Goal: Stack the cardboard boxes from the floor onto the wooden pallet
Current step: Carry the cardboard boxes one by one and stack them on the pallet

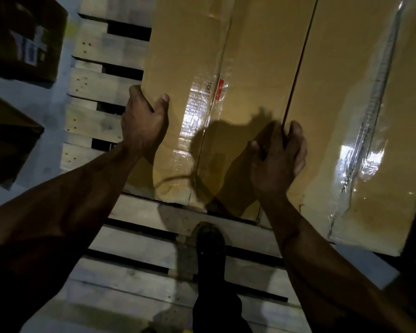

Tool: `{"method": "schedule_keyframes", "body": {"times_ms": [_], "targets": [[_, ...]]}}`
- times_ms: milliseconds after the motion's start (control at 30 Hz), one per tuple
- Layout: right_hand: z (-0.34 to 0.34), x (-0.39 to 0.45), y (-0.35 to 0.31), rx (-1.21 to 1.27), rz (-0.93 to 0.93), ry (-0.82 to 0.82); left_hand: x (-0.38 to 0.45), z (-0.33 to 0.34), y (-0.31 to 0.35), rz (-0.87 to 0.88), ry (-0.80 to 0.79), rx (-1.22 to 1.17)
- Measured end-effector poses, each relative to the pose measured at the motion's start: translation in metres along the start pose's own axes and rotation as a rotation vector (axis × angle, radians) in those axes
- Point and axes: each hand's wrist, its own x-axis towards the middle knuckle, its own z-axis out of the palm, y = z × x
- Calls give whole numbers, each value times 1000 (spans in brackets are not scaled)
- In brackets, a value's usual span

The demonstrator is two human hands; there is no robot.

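Hands first: the left hand [143, 121] grips the left edge of a long cardboard box [197, 68], thumb on the taped top face and fingers curled over the side, while the right hand [277, 152] curls its fingers into the dark seam where this box meets a second cardboard box [360, 111] lying alongside. Both boxes lie flat on the wooden pallet [99, 87], the left one with bare slats showing beside it and in front of it, where the person's shoe [210, 239] stands on the boards. From where I stand this looks like the squaring-up step, snugging the box against its neighbour. To do it well I would slide rather than lift, push evenly from the left edge, and draw the right fingers out of the seam before the gap closes, or they may get nipped. The glossy tape is probably slick, so bare cardboard should grip better. More cartons [24, 37] wait on the floor [58, 97] to the left.
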Motion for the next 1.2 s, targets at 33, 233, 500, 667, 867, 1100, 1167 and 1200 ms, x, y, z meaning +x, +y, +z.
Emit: {"method": "schedule_keyframes", "body": {"times_ms": [33,233,500,667,867,1100,1167,1200], "targets": [[1,0,2,1,-3,0,1,-1,-2,11,-7,4],[-9,1,5,3,-58,-55,1,-11,-3,15,-95,-34],[-24,-23,13,-109,-199,-207,-30,-16,-35,56,-128,-15],[-30,-64,25,-200,-223,-260,-74,-22,-83,110,-161,-37],[-33,-120,47,-276,-195,-387,-113,-24,-122,95,-208,-74],[-42,-126,57,-451,-334,-307,-114,-23,-116,58,-185,-26],[-40,-123,62,-480,-378,-281,-115,-22,-118,58,-180,-21],[-39,-121,64,-499,-394,-280,-115,-22,-118,54,-175,-21]]}}
